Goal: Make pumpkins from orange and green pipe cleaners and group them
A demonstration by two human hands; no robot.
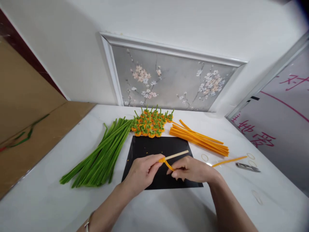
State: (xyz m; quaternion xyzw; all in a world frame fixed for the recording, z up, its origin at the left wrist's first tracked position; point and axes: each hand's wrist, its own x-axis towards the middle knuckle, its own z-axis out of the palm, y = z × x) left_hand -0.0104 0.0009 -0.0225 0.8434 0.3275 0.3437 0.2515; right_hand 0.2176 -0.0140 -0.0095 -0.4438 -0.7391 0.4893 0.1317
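Observation:
Over the black mat (142,146), my left hand (142,170) pinches the end of a thin wooden stick (178,155) where an orange pipe cleaner (169,166) is wound around it. The stick points to the right, past my fingers. My right hand (187,168) has its fingers closed on the same orange pipe cleaner, a short way from the stick. Its long free end comes out beyond my right wrist.
Green pipe cleaners (101,158) lie at left. Several orange and green flower-like pieces (151,124) sit behind the mat, with an orange pipe cleaner bundle (200,140) beside them. Snips (248,167) and rubber bands (204,157) are at right.

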